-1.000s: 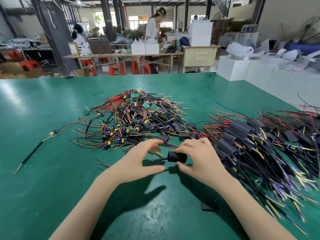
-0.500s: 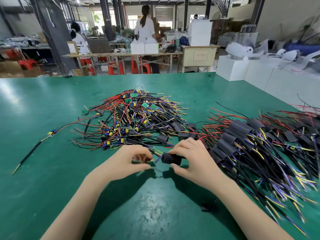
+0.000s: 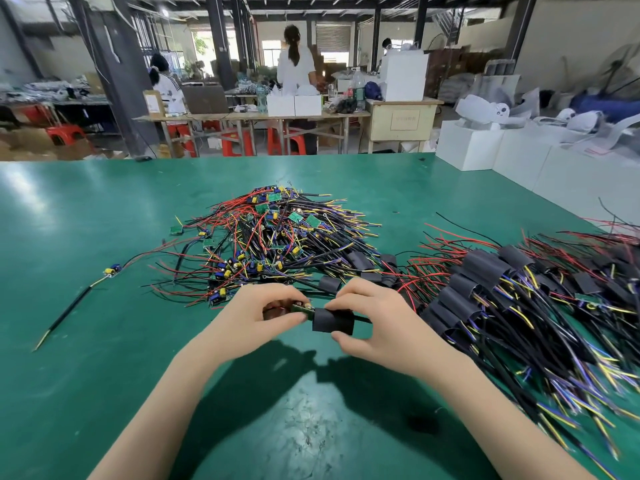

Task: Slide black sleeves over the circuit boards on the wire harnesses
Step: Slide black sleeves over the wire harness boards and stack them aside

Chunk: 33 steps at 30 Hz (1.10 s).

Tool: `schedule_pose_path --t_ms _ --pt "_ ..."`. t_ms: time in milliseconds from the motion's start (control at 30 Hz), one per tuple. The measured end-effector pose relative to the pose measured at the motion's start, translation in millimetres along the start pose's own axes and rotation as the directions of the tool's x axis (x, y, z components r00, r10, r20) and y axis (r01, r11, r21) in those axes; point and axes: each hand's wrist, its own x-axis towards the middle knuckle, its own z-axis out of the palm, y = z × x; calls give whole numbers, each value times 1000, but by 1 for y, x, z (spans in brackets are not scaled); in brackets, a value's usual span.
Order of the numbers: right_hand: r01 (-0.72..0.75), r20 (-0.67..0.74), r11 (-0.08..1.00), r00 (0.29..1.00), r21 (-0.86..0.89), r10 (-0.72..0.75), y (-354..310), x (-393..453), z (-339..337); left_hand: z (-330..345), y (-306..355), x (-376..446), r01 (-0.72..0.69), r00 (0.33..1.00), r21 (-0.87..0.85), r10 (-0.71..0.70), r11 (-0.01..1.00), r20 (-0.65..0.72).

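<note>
Mid-batch: left hand (image 3: pixel 258 317) pinches a circuit board (image 3: pixel 300 308), right hand (image 3: pixel 372 318) grips a black sleeve (image 3: pixel 332 322) just started over it; sleeved pile (image 3: pixel 502 292) right of it, bare pile (image 3: pixel 273 237) beyond both hands.

Both hands (image 3: pixel 322 317) hold sleeve (image 3: pixel 333 320) against board (image 3: pixel 302 308).

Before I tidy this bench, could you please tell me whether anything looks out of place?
One wire harness lies alone on the green table, left of the unsleeved pile. A small dark scrap lies near the right forearm; what it is I cannot tell. Otherwise the hands are just working a sleeve onto a board.
</note>
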Motion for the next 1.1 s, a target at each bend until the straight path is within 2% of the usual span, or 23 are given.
schedule_pose_path --t_ms 100,200,367,433,567,700,867,1100 --pt "34 -17 999 999 -8 -34 -4 11 -6 -6 2 2 -11 997 -74 5 997 -71" --pt "67 -39 994 997 -86 -71 -8 23 -12 -8 4 4 5 996 -180 -22 984 -91" --pt "120 -28 960 991 -252 -131 -13 31 -12 -8 5 4 107 991 -399 -133 910 -36" --pt "83 -29 978 995 -189 -90 -14 32 -10 -6 5 3 109 990 -390 -137 914 -43" --pt "-16 -32 1000 999 6 16 -13 34 -10 -10 6 3 57 991 -229 -83 972 -106" --pt "-61 -57 997 996 37 63 -12 36 -13 -20 3 0 83 996 -302 -82 950 18" --pt "-49 -16 998 999 31 50 -14 38 -10 -15 5 1 65 985 -408 -123 911 -119" --pt "-118 -68 976 989 186 133 -15 33 -4 -9 7 1 23 984 -473 -102 881 -143"
